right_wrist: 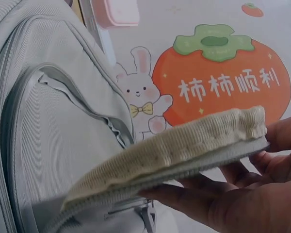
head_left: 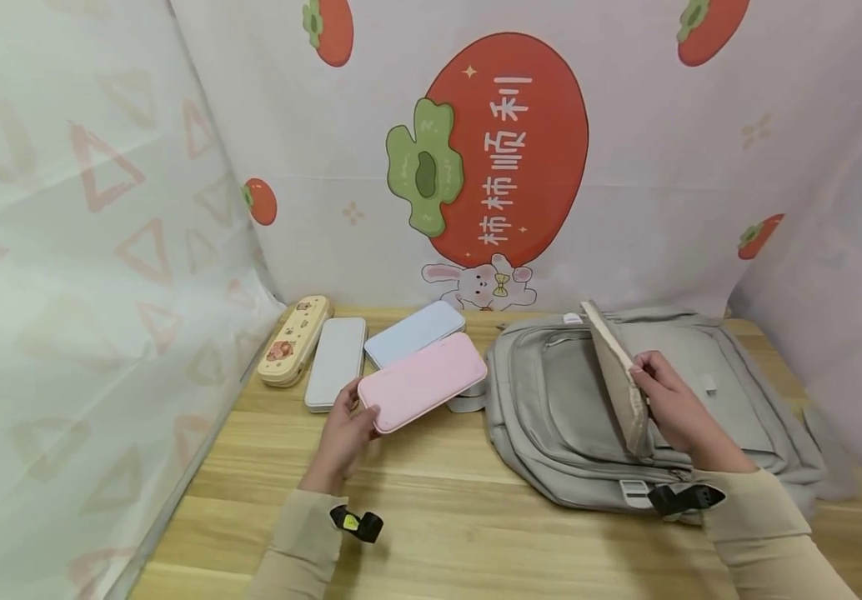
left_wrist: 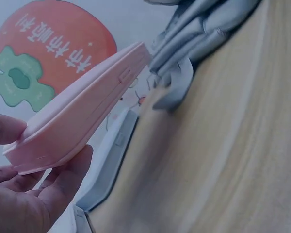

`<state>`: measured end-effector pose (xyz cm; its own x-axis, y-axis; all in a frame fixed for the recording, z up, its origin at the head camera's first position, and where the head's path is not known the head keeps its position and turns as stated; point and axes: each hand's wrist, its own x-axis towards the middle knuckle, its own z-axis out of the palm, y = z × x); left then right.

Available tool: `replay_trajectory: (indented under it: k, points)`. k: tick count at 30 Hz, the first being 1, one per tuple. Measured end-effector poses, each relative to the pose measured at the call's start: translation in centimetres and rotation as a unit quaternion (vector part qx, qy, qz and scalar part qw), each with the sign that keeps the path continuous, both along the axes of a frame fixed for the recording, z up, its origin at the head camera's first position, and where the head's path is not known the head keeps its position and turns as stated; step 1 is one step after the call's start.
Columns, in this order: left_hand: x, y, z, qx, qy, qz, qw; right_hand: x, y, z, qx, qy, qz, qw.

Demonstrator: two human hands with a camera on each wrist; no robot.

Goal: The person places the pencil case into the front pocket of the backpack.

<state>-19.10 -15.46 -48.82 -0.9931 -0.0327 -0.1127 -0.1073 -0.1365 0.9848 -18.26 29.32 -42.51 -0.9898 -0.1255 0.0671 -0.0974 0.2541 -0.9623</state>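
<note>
A pink pencil case (head_left: pixel 423 382) is held up by one end in my left hand (head_left: pixel 343 433), thumb on top and fingers beneath. The left wrist view shows the case (left_wrist: pixel 82 104) tilted, with a small latch on its side. My right hand (head_left: pixel 674 408) pinches the raised cream-edged flap (head_left: pixel 617 375) of the grey backpack (head_left: pixel 551 400), which lies on the table. In the right wrist view the fingers lie under the flap (right_wrist: pixel 169 150) and the thumb is at its end. The front pocket (right_wrist: pixel 63 131) beside the flap is exposed.
Left of the backpack lie a light blue pencil case (head_left: pixel 416 329), a white one (head_left: pixel 336 362) and a yellow one with cartoon prints (head_left: pixel 294 342). Printed cloth (head_left: pixel 356 167) hangs behind and beside the wooden table (head_left: pixel 438 533).
</note>
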Motion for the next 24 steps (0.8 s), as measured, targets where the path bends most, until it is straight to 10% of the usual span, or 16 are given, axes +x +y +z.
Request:
replay_trajectory:
  k: [12, 24]
  points:
    - [-0.2, 2.1, 2.2, 0.037, 0.008, -0.066, 0.9971, 1.0, 0.4, 0.2, -0.122, 0.017, 0.04, 0.9915]
    - [-0.7, 6.0, 2.0, 0.034, -0.004, -0.148, 0.9884, 1.6, 0.9, 0.6, -0.159, 0.022, 0.028, 0.9866]
